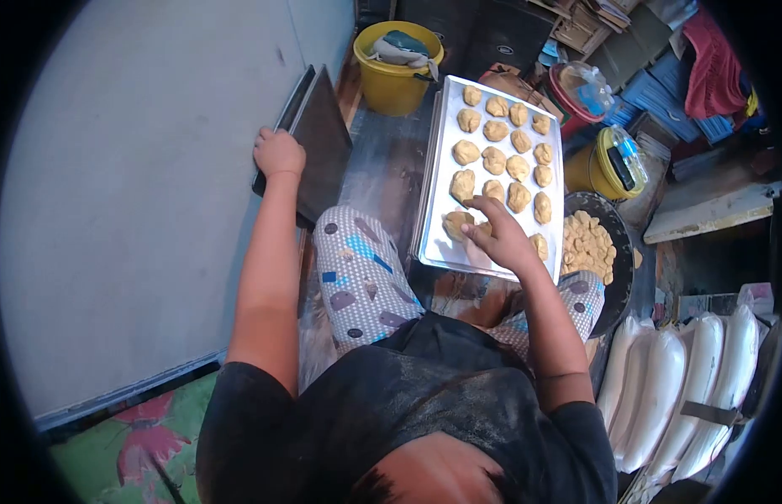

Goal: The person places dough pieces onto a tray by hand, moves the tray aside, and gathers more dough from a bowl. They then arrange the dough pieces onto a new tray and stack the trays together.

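My left hand (pixel 280 153) is closed over the edge of a dark baking tray (pixel 323 139), one of a pair standing on edge against the wall. My right hand (pixel 502 235) hovers low over the near end of a pale, lined tray (pixel 437 248) before my knees. Its thumb and forefinger are spread, right beside a lump of dough (pixel 456 225). Rows of similar tan lumps, such as the dough piece (pixel 466 152), cover the tray; some near ones are partly hidden under the hand.
A black pan (pixel 624 290) heaped with small dough pieces (pixel 588 244) sits right of my knee. Yellow buckets stand ahead (pixel 391 88) and at the right (pixel 588 172). White filled plastic bags (pixel 660 399) line the lower right. A pale wall (pixel 155 193) borders my left.
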`<act>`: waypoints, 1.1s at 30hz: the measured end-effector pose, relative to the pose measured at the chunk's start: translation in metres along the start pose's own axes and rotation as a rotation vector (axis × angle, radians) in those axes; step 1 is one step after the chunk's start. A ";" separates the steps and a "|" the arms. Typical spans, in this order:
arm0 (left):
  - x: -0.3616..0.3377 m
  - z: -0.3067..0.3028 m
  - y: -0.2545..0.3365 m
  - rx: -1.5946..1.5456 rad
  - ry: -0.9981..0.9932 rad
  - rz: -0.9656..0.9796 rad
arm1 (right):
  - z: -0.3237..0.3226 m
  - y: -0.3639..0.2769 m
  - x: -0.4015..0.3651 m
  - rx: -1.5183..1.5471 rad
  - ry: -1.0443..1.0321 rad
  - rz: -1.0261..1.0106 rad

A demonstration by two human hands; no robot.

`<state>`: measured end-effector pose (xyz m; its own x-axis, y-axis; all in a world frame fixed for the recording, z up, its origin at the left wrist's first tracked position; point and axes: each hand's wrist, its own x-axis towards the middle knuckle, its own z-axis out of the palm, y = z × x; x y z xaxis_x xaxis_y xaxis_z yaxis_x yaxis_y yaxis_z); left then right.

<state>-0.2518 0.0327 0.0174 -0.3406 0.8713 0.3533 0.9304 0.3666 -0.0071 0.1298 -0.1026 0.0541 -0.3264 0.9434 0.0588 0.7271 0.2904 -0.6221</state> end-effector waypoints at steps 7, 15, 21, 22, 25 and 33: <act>0.010 -0.005 0.004 -0.336 -0.342 0.066 | -0.009 0.013 -0.003 0.116 -0.074 0.086; -0.019 -0.076 -0.043 -0.900 -0.110 -0.159 | -0.010 0.012 -0.003 0.428 -0.109 0.185; -0.060 -0.107 -0.018 -0.932 -0.004 -0.263 | 0.002 -0.010 0.016 0.582 -0.203 0.162; -0.071 -0.115 -0.010 -1.102 0.106 -0.244 | 0.007 -0.014 0.022 0.579 -0.206 0.160; -0.097 -0.118 0.005 -1.391 0.284 -0.283 | 0.035 -0.023 0.051 1.057 -0.340 0.328; -0.160 -0.116 0.027 -1.658 0.169 -0.139 | 0.098 -0.054 0.132 2.019 -0.239 0.190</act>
<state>-0.1569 -0.1344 0.0689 -0.5127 0.7808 0.3570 0.0607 -0.3819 0.9222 -0.0118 -0.0096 0.0192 -0.5218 0.8497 -0.0755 -0.7563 -0.5018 -0.4199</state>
